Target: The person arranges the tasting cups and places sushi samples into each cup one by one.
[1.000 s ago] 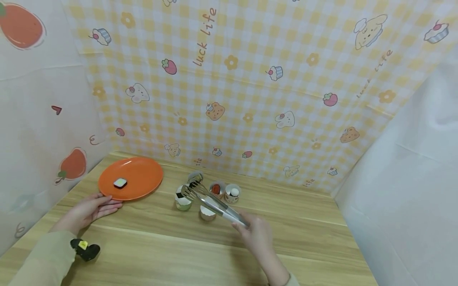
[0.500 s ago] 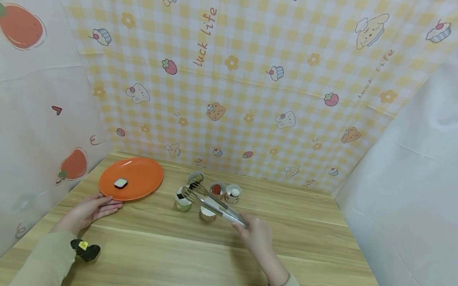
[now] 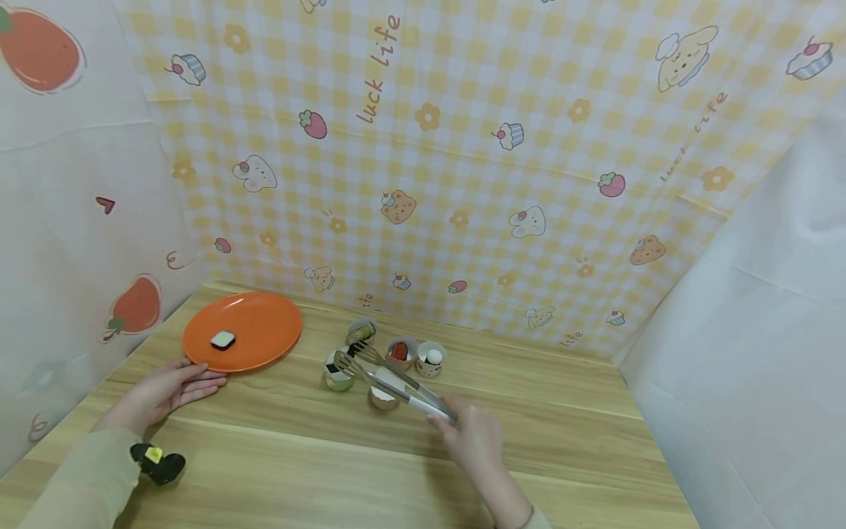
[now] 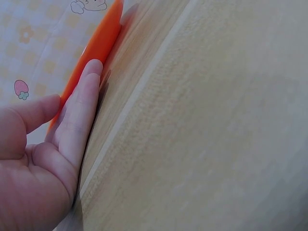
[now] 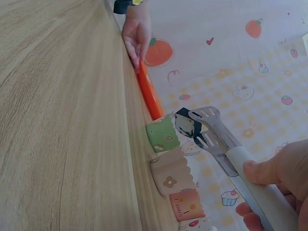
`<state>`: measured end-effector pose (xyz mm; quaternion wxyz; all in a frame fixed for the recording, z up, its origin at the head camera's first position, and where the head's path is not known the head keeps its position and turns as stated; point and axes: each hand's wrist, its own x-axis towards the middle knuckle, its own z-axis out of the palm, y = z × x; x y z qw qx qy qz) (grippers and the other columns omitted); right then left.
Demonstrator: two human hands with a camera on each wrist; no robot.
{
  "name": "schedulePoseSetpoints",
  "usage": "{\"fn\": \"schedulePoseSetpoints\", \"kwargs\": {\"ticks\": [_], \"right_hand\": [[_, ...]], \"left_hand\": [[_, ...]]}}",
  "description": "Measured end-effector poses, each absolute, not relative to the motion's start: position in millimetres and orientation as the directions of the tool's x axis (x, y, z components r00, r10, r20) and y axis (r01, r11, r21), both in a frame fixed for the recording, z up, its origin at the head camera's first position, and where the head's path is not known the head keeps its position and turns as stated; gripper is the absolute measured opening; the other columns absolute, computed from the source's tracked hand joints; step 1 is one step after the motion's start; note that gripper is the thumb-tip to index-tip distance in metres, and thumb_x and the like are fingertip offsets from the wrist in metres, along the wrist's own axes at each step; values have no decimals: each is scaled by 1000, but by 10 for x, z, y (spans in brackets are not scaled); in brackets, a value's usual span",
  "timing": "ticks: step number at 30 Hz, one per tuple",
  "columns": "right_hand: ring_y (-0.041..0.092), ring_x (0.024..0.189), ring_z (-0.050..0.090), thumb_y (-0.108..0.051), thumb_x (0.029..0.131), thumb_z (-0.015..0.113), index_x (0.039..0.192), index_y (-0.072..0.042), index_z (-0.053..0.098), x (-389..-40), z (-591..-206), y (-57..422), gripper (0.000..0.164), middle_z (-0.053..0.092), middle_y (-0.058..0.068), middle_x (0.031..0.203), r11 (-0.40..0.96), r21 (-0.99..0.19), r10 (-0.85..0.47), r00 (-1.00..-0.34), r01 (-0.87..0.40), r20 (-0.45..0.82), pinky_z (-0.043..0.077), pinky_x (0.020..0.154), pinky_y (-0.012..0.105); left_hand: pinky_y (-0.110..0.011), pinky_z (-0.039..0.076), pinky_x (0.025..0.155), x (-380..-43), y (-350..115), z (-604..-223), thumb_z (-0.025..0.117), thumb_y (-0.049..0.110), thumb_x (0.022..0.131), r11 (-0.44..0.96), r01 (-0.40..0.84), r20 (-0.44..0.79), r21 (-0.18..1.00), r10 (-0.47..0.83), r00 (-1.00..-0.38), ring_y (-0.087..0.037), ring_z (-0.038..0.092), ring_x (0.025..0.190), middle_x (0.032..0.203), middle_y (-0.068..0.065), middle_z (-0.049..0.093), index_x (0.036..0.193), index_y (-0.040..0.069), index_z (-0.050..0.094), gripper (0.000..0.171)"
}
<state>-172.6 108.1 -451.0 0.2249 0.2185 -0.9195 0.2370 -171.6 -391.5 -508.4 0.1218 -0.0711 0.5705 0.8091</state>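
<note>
My left hand (image 3: 175, 389) holds the near rim of the orange plate (image 3: 264, 327), thumb at the edge and fingers beneath. A small black-and-white sushi piece (image 3: 222, 339) lies on that plate. My right hand (image 3: 472, 433) grips metal tongs (image 3: 419, 404) with pale handles. Their slotted heads are apart, over the paper baking cups. In the right wrist view a dark-and-white sushi piece (image 5: 185, 122) is at the tong heads, above the green cup (image 5: 162, 134); whether it is clamped I cannot tell. The green cup also shows dark-and-white contents in the head view.
Behind the tongs stand a cup with greenish contents (image 3: 362, 329), one with a red piece (image 3: 399, 351) and one with a white ball (image 3: 432, 358). A pale cup (image 3: 385, 400) sits in front, its inside partly covered by the tongs. Patterned cloth (image 3: 456, 184) hangs behind the table.
The tong heads have dropped slightly, and more of the back cup's greenish contents shows. My left hand and the plate have stayed in place.
</note>
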Motion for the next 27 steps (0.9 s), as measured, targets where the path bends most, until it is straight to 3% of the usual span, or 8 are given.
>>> {"fn": "schedulePoseSetpoints", "kwargs": {"ticks": [27], "right_hand": [[0,49,48,-22,68,86,96,-9,75,-1732,-4585,1086,33,71,4,77,788,-319,-320,-792,-527,519,31,35,14]], "left_hand": [[-36,54,87,-1726,-3923,-5108,38,7,104,-320,-268,-248,909,101,-963,-21,68,92,96,-11,69,137,-14,13,46]]}}
